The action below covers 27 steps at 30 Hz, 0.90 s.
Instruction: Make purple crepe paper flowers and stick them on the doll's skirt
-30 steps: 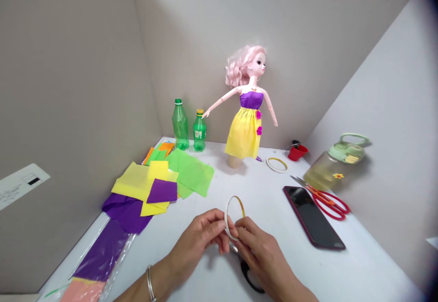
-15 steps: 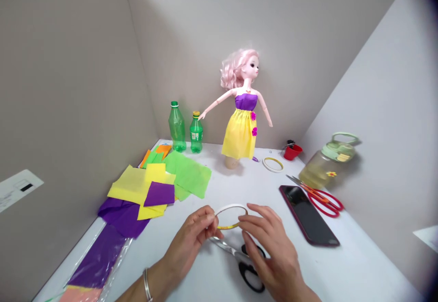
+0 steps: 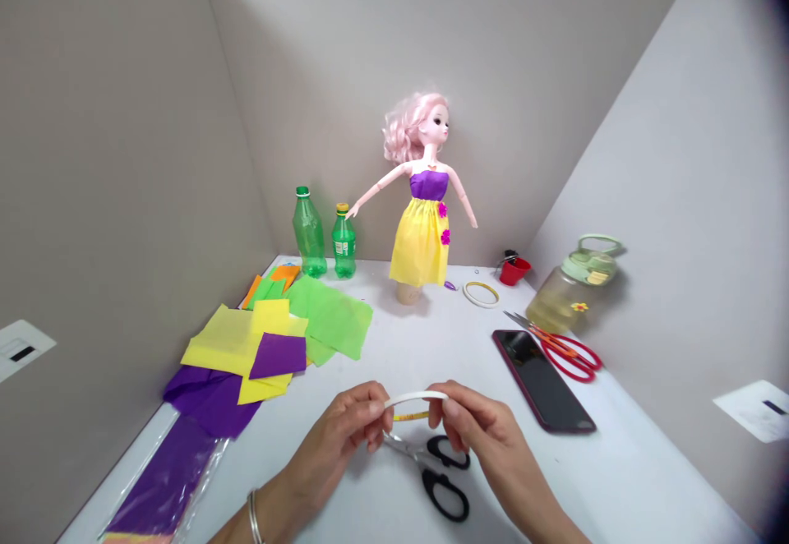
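Between my hands is a narrow roll of white tape (image 3: 414, 397) with a yellow printed inner core. My left hand (image 3: 336, 437) pinches its left side between thumb and fingers. The right side sits in the pinch of my right hand (image 3: 484, 429), thumb toward me. Beneath the roll, black-handled scissors (image 3: 445, 495) lie on the white table (image 3: 394, 355); my right fingers cover a little of one handle loop from view.
Behind stands a doll (image 3: 422, 236) in a purple and yellow dress, with green bottles (image 3: 310, 236) to its left. Coloured fabric pieces (image 3: 277, 355) lie left. On the right are a phone (image 3: 542, 381), red-handled scissors (image 3: 570, 355), a water jug (image 3: 567, 289) and another tape roll (image 3: 482, 294).
My right hand has closed from spread fingers to a pinch on the tape roll. The roll has tilted, its white outer face now toward me. The view has shifted slightly.
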Motion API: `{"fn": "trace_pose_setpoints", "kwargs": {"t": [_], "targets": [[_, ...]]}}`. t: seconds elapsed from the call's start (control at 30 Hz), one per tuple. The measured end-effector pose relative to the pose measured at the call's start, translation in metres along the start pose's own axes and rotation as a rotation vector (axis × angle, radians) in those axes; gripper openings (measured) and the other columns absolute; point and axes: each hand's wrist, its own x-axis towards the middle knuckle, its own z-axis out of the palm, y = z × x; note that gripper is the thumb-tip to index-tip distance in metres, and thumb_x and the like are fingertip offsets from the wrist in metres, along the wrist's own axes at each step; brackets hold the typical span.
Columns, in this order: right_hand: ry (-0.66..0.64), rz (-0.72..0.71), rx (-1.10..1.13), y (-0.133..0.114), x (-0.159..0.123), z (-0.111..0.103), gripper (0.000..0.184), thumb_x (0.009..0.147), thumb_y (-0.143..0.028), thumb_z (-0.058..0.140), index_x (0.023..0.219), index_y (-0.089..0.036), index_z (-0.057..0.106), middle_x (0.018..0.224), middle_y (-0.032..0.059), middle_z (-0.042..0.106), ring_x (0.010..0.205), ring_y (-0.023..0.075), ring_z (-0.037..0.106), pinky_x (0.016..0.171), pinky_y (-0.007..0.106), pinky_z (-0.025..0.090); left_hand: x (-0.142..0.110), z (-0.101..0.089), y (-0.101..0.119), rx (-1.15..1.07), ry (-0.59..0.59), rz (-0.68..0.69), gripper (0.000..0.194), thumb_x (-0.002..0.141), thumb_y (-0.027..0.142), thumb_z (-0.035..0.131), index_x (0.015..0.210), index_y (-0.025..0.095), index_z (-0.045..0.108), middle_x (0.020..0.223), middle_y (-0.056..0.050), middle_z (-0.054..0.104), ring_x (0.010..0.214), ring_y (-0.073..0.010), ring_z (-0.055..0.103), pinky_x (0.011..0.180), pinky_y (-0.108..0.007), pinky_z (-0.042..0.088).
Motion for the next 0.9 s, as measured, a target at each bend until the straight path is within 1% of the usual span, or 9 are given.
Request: {"fn": "trace_pose_setpoints", "kwargs": {"t": [0.07, 0.17, 0.4, 0.5, 0.7, 0.8, 0.9], "targets": [[0.017, -0.043, -0.043, 0.000, -0.001, -0.001, 0.034, 0.093, -0.047, 0.051, 0.090, -0.019, 0.069, 0.075, 0.0014, 0.057, 0.058, 0.0115, 0.045, 0.053, 0.023, 0.040, 0.000, 0.000, 0.001, 0.005, -0.003, -0.027, 0.022, 0.087, 0.032, 0.060, 0.076, 0.013, 0.063, 0.069, 0.000, 0.050, 0.058, -0.0086, 0.034, 0.057, -0.021, 0.031], [0.021, -0.097, -0.117, -0.001, -0.002, 0.000, 0.029, 0.094, -0.044, 0.052, 0.091, -0.021, 0.070, 0.076, 0.0011, 0.056, 0.063, 0.0128, 0.049, 0.057, 0.023, 0.040, -0.001, 0.002, 0.003, 0.016, 0.004, -0.025, 0.021, 0.086, 0.031, 0.061, 0.078, 0.013, 0.065, 0.071, -0.001, 0.051, 0.061, -0.0096, 0.037, 0.061, -0.022, 0.032], [0.004, -0.183, -0.193, -0.001, -0.003, 0.002, 0.026, 0.096, -0.038, 0.051, 0.093, -0.021, 0.071, 0.078, 0.0017, 0.060, 0.070, 0.0149, 0.055, 0.064, 0.024, 0.043, 0.000, 0.000, 0.003, 0.079, 0.020, 0.025, 0.025, 0.082, 0.035, 0.064, 0.069, 0.015, 0.056, 0.067, 0.001, 0.048, 0.067, -0.0124, 0.039, 0.068, -0.024, 0.032], [0.005, -0.209, -0.232, 0.000, -0.003, 0.003, 0.026, 0.097, -0.035, 0.049, 0.095, -0.021, 0.071, 0.079, 0.0023, 0.062, 0.071, 0.0152, 0.057, 0.066, 0.025, 0.044, 0.002, -0.002, 0.002, 0.128, 0.016, 0.034, 0.025, 0.080, 0.037, 0.065, 0.069, 0.016, 0.056, 0.066, 0.001, 0.047, 0.068, -0.0136, 0.039, 0.069, -0.025, 0.031], [0.048, -0.297, -0.375, 0.006, -0.005, 0.005, 0.023, 0.098, -0.031, 0.047, 0.100, -0.022, 0.069, 0.080, 0.0028, 0.061, 0.069, 0.0152, 0.057, 0.064, 0.026, 0.045, 0.005, -0.004, -0.003, 0.274, 0.039, 0.059, 0.022, 0.082, 0.037, 0.064, 0.075, 0.016, 0.065, 0.070, 0.001, 0.047, 0.068, -0.0132, 0.039, 0.068, -0.025, 0.030], [0.072, -0.356, -0.443, 0.008, -0.007, 0.007, 0.023, 0.098, -0.028, 0.047, 0.103, -0.022, 0.068, 0.080, 0.0031, 0.060, 0.065, 0.0143, 0.057, 0.061, 0.025, 0.047, 0.005, -0.004, -0.006, 0.337, 0.037, 0.106, 0.022, 0.081, 0.039, 0.066, 0.082, 0.017, 0.069, 0.077, 0.000, 0.049, 0.072, -0.0141, 0.043, 0.069, -0.025, 0.032], [0.066, -0.431, -0.477, 0.007, -0.008, 0.008, 0.022, 0.097, -0.024, 0.047, 0.107, -0.021, 0.067, 0.085, 0.0046, 0.061, 0.067, 0.0141, 0.059, 0.062, 0.024, 0.049, 0.004, -0.005, -0.006, 0.379, 0.020, 0.141, 0.023, 0.082, 0.040, 0.066, 0.086, 0.017, 0.069, 0.082, -0.001, 0.051, 0.076, -0.0158, 0.046, 0.073, -0.027, 0.035]]}}
